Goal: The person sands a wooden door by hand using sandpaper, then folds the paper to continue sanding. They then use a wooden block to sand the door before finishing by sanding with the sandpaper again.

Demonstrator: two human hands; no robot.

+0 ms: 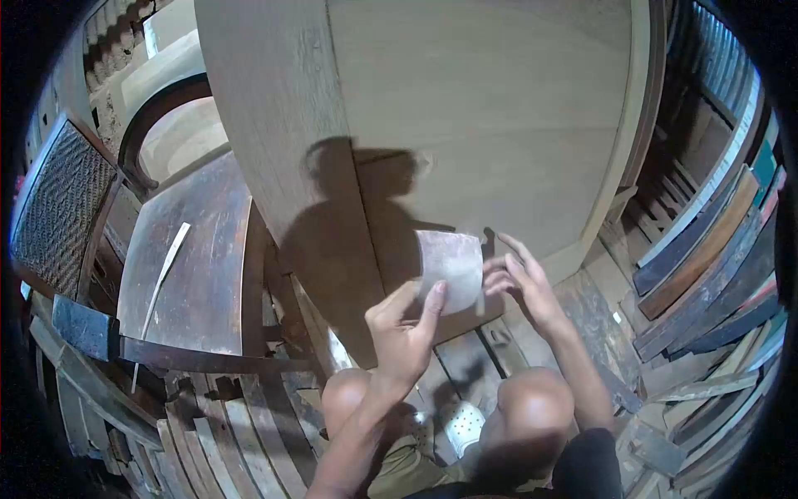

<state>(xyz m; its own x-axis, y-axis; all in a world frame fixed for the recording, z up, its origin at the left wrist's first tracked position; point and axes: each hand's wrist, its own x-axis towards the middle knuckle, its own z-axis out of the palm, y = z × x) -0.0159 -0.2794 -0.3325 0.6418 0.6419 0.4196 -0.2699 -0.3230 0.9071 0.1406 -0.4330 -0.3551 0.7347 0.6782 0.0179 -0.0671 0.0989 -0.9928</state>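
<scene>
A pale, slightly curved sheet [451,264], like sandpaper, is held up in front of the large wooden panel [499,150]. My left hand [407,333] grips its lower left edge, with the thumb on the near face and the fingers behind. Just right of the sheet is my right hand [519,281], its fingers apart and slightly blurred, holding nothing I can make out. Whether its fingertips touch the sheet's right edge is unclear. My head's shadow falls across the panel behind the sheet.
On the left stands a wooden chair [187,266] with a thin pale strip [166,270] lying on its seat. Curved boards [706,249] are stacked at the right. Slatted planks [241,432] cover the floor around my knees.
</scene>
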